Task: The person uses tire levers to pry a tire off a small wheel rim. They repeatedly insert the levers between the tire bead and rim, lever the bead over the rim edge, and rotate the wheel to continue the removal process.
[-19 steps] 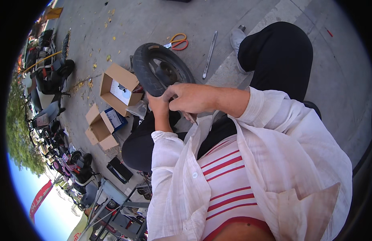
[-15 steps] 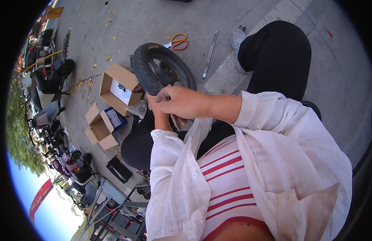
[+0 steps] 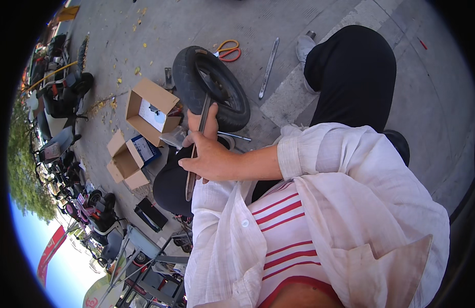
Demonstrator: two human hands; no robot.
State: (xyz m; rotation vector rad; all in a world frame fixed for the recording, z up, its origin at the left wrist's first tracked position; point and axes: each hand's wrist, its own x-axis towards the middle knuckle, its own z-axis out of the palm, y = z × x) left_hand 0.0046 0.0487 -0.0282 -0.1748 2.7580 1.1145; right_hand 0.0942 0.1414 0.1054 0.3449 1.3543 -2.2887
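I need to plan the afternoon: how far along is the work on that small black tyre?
Done: the small black rubber tyre on its wheel lies on the pavement, off any vehicle. In hand: both hands, right hand and left hand, grip a long flat metal lever whose tip reaches the tyre's rim. Left: the tyre sits fully round the wheel; a second flat metal bar and orange-handled scissors lie unused.

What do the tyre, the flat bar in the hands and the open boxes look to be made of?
Tyre: black rubber, matte, dusty-looking.
Flat bar, gripped by the right hand with the left hand on it too: probably steel, dull grey, faint sheen along its edge.
Open boxes: brown corrugated cardboard, plain flaps folded out.
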